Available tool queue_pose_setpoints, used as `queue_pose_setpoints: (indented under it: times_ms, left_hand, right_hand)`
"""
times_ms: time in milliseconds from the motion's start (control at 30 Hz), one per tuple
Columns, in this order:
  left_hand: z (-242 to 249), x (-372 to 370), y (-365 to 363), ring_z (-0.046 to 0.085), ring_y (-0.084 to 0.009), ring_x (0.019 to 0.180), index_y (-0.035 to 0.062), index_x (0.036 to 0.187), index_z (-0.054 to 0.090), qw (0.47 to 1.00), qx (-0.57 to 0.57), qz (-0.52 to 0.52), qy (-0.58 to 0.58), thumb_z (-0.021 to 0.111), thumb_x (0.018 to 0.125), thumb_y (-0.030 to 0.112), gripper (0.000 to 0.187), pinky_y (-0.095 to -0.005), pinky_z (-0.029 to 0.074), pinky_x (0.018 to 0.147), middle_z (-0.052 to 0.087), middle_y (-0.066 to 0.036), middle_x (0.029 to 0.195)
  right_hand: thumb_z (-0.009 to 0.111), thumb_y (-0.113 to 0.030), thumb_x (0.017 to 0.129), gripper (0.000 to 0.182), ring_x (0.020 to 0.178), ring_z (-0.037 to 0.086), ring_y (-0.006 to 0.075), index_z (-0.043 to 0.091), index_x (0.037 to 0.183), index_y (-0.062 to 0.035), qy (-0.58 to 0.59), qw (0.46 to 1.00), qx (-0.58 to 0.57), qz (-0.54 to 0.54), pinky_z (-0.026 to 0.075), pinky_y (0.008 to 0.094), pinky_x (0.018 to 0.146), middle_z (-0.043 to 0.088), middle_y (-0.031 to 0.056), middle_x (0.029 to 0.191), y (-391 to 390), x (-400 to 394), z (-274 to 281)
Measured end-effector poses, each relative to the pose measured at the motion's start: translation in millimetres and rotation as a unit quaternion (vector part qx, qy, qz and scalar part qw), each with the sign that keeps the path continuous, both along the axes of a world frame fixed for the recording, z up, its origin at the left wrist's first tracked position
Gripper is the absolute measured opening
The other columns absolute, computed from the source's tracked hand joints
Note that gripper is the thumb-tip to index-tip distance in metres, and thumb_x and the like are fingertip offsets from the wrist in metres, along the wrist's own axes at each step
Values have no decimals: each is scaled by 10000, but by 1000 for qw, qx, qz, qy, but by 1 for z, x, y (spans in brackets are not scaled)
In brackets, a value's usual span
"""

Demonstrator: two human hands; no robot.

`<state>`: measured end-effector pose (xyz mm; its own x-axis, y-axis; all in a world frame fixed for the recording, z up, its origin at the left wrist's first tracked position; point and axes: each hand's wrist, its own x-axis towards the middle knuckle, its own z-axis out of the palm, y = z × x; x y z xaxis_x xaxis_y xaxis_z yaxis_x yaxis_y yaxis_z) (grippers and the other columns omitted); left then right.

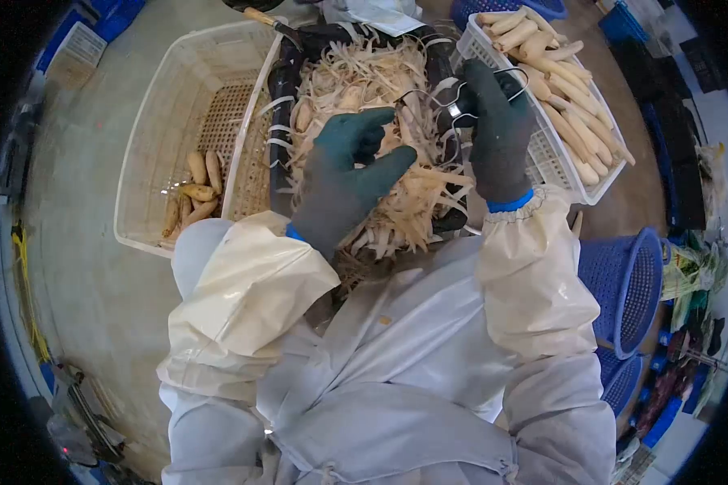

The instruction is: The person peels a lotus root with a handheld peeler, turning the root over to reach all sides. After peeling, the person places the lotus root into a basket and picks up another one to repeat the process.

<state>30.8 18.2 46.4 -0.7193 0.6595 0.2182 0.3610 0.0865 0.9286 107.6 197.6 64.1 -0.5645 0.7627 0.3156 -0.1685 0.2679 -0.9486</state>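
Both hands wear dark green and grey gloves. My left hand [352,166] hovers over a heap of pale peelings [364,77], thumb and fingers apart with nothing between them. My right hand [493,121], at the right edge of the heap, has its fingers bent round a thin metal peeler [453,109]. The peelings fill a black-edged container [285,89]. Peeled pale roots [578,97] are piled in a white crate [546,153] at the right. Several browner roots [198,192] lie in the larger white crate [150,121] at the left.
A wooden-handled tool [260,16] rests at the left crate's top corner. Blue baskets [619,283] stand by my right arm. Part of another person [372,12] in pale clothing shows at the top, beyond the peelings. Tools and blue items line the right side.
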Motion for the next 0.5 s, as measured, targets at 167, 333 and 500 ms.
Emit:
queue_pose_setpoints:
  times_ms: [167, 333, 500]
  left_hand:
    - [-3, -3, 3, 614, -172, 798, 36, 1036, 664, 994, -42, -4, 97, 731, 780, 144, 286, -309, 491, 709, 627, -89, 912]
    - [-16, -5, 2, 617, -192, 746, 66, 966, 682, 971, -38, -22, 235, 710, 790, 126, 188, -305, 488, 666, 613, -68, 824]
    - [-7, -15, 4, 601, -111, 702, 34, 894, 670, 999, 8, 18, -43, 678, 839, 98, 85, -261, 485, 636, 648, -42, 806]
  right_hand:
    - [644, -208, 891, 221, 634, 574, 97, 640, 913, 12, 27, 999, -8, 27, 460, 237, 560, 592, 37, 745, -21, -2, -1]
    - [692, -202, 858, 198, 592, 562, 84, 637, 845, -13, 32, 992, -121, 28, 453, 232, 543, 618, 26, 692, -36, -3, 6]
    - [666, -155, 881, 202, 658, 590, 109, 638, 961, 28, 35, 996, -72, 43, 475, 242, 575, 618, 43, 770, -17, 5, 10]
